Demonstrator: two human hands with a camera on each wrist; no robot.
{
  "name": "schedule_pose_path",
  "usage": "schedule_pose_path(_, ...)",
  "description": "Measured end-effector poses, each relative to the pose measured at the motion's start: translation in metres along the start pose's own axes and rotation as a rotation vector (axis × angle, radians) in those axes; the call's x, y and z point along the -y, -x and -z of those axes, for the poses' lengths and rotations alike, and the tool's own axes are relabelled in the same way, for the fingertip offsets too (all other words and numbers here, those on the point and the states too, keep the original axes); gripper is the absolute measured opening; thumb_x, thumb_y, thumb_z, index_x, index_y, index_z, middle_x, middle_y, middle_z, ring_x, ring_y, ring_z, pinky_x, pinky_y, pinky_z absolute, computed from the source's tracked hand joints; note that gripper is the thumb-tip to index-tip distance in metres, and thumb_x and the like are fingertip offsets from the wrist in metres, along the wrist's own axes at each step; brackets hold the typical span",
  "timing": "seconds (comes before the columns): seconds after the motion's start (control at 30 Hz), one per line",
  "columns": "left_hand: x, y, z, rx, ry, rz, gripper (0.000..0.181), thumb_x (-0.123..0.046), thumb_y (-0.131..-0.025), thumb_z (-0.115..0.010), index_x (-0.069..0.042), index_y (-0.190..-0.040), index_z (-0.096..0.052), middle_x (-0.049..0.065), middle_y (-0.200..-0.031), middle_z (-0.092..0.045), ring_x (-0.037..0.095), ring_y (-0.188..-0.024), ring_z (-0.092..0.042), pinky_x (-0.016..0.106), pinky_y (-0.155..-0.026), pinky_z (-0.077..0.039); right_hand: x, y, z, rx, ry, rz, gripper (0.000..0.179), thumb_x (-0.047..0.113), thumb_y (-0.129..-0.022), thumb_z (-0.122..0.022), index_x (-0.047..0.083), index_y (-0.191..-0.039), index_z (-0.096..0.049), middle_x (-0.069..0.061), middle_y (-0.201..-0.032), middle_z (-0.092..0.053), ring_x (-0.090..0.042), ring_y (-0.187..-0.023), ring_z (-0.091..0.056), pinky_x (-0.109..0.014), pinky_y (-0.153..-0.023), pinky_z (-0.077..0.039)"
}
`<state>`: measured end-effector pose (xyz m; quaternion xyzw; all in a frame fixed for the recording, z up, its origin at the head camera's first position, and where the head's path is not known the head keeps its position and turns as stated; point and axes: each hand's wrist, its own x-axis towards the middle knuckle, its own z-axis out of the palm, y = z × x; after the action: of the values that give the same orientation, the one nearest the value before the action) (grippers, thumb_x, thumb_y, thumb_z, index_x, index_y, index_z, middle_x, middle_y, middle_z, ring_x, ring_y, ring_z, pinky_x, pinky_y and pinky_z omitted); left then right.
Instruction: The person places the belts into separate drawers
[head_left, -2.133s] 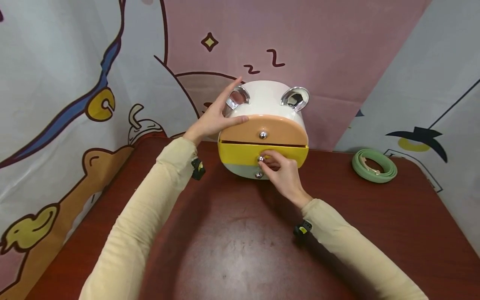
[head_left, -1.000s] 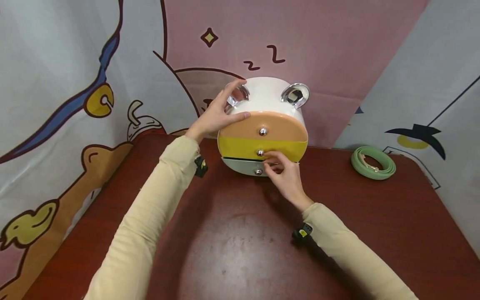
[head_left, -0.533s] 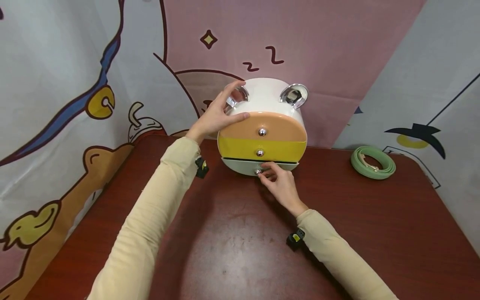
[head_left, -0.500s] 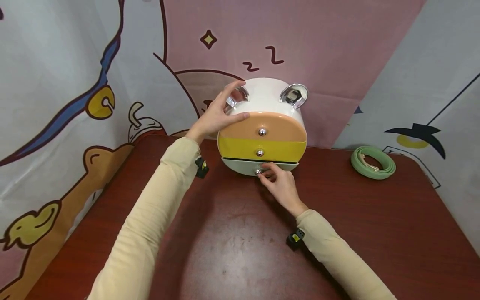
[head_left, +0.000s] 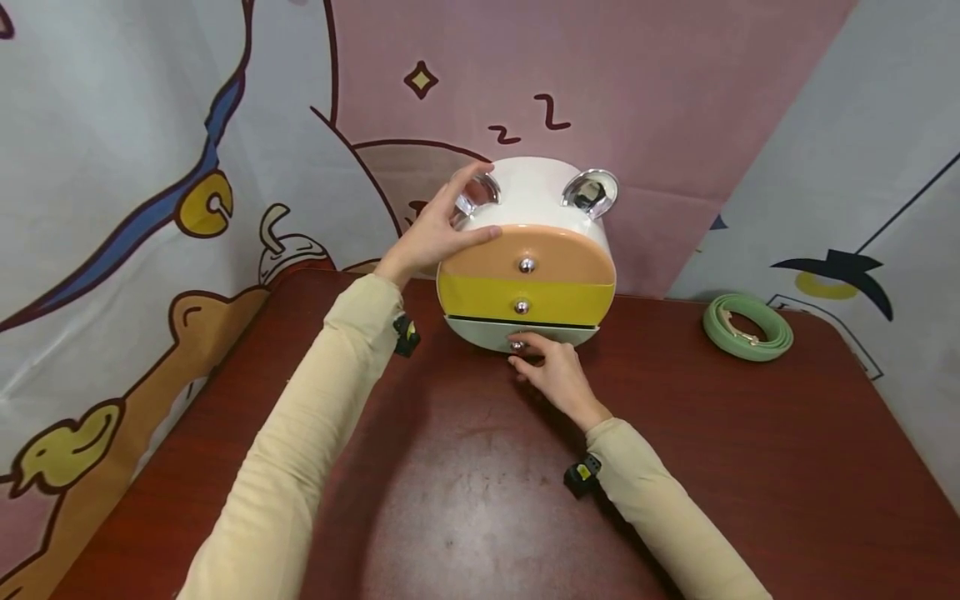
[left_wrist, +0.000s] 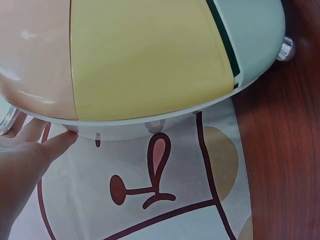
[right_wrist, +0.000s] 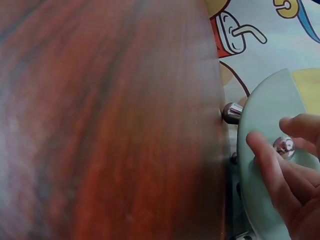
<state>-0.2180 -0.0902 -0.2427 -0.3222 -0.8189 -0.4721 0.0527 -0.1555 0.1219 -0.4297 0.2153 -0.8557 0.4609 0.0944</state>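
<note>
A white, bear-shaped drawer cabinet with shiny silver ears stands at the table's back. Its peach drawer and yellow drawer sit flush. The pale green bottom drawer stands slightly out, a dark gap above it. My left hand rests on the cabinet's upper left, thumb along the front rim and fingers by the left ear. My right hand is at the bottom drawer's silver knob; thumb and fingers lie spread around it, and the right wrist view shows the knob between them.
A rolled green belt with a gold-coloured buckle lies at the table's back right. The dark red wooden table extends in front of the cabinet. A cartoon-printed cloth hangs close behind and at the sides.
The yellow drawer went from slightly out to flush. My right hand moved from its knob down to the green drawer's knob, and its fingers have since spread. My left hand stayed on the cabinet.
</note>
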Motion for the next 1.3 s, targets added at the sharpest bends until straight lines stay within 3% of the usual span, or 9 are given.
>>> schedule_pose_path(0.17, 0.0, 0.001, -0.001, -0.002, 0.008, 0.001, 0.074, -0.01, -0.087, -0.071, -0.009, -0.149, -0.03, 0.022, -0.124, -0.044, 0.03, -0.116, -0.039, 0.041, -0.093, -0.035, -0.005, -0.001, -0.003, -0.041, -0.031, 0.029, 0.029, 0.001, -0.085, -0.072, 0.005, -0.113, -0.07, -0.01, -0.098, -0.071, -0.02, -0.079, -0.07, -0.033, -0.067, -0.055)
schedule_pose_path(0.43, 0.0, 0.0, -0.001, 0.003, 0.014, -0.011, 0.075, -0.01, -0.087, -0.071, -0.009, -0.15, -0.029, 0.022, -0.125, -0.043, 0.029, -0.118, -0.038, 0.046, -0.099, -0.033, -0.004, 0.002, -0.006, -0.132, -0.129, -0.045, 0.024, -0.001, -0.084, -0.071, 0.004, -0.108, -0.072, -0.008, -0.094, -0.072, -0.018, -0.083, -0.069, -0.029, -0.069, -0.054)
schedule_pose_path(0.53, 0.0, -0.001, -0.001, 0.007, 0.022, -0.016, 0.075, -0.01, -0.087, -0.071, -0.008, -0.15, -0.029, 0.023, -0.125, -0.043, 0.03, -0.118, -0.037, 0.049, -0.1, -0.033, 0.0, 0.004, -0.006, -0.177, -0.117, -0.068, 0.019, -0.001, -0.083, -0.072, 0.0, -0.102, -0.071, -0.011, -0.091, -0.072, -0.021, -0.08, -0.07, -0.03, -0.067, -0.055)
schedule_pose_path(0.7, 0.0, 0.0, 0.0, 0.006, 0.024, -0.008, 0.076, -0.011, -0.087, -0.071, -0.008, -0.15, -0.029, 0.022, -0.125, -0.043, 0.029, -0.119, -0.037, 0.05, -0.103, -0.031, 0.004, 0.005, -0.006, -0.25, 0.023, -0.13, 0.013, 0.008, -0.081, -0.077, 0.0, -0.091, -0.072, -0.009, -0.078, -0.071, -0.018, -0.069, -0.07, -0.035, -0.063, -0.055)
schedule_pose_path(0.9, 0.003, 0.0, -0.001, 0.008, 0.019, -0.001, 0.075, -0.01, -0.088, -0.071, -0.009, -0.15, -0.029, 0.022, -0.125, -0.043, 0.029, -0.118, -0.037, 0.047, -0.099, -0.033, 0.004, 0.002, -0.011, -0.25, 0.18, -0.163, 0.021, 0.024, -0.081, -0.079, 0.004, -0.085, -0.075, -0.004, -0.069, -0.07, -0.015, -0.061, -0.066, -0.04, -0.063, -0.051)
schedule_pose_path(1.1, 0.005, 0.0, -0.003, 0.016, 0.056, 0.004, 0.073, -0.01, -0.088, -0.07, -0.009, -0.149, -0.03, 0.022, -0.126, -0.043, 0.03, -0.119, -0.037, 0.044, -0.099, -0.034, 0.007, -0.002, -0.015, -0.272, 0.315, -0.197, 0.033, 0.037, -0.08, -0.079, 0.012, -0.062, -0.068, 0.004, -0.054, -0.06, -0.015, -0.051, -0.058, -0.037, -0.049, -0.043)
schedule_pose_path(1.3, 0.033, -0.011, -0.004, -0.005, 0.012, -0.004, 0.078, -0.017, -0.087, -0.074, -0.02, -0.151, -0.029, 0.013, -0.125, -0.045, 0.022, -0.117, -0.039, 0.044, -0.097, -0.034, 0.014, -0.011, -0.018, -0.305, 0.379, -0.241, 0.047, 0.042, -0.081, -0.077, 0.016, -0.048, -0.056, 0.005, -0.042, -0.04, -0.017, -0.041, -0.045, -0.034, -0.039, -0.031)
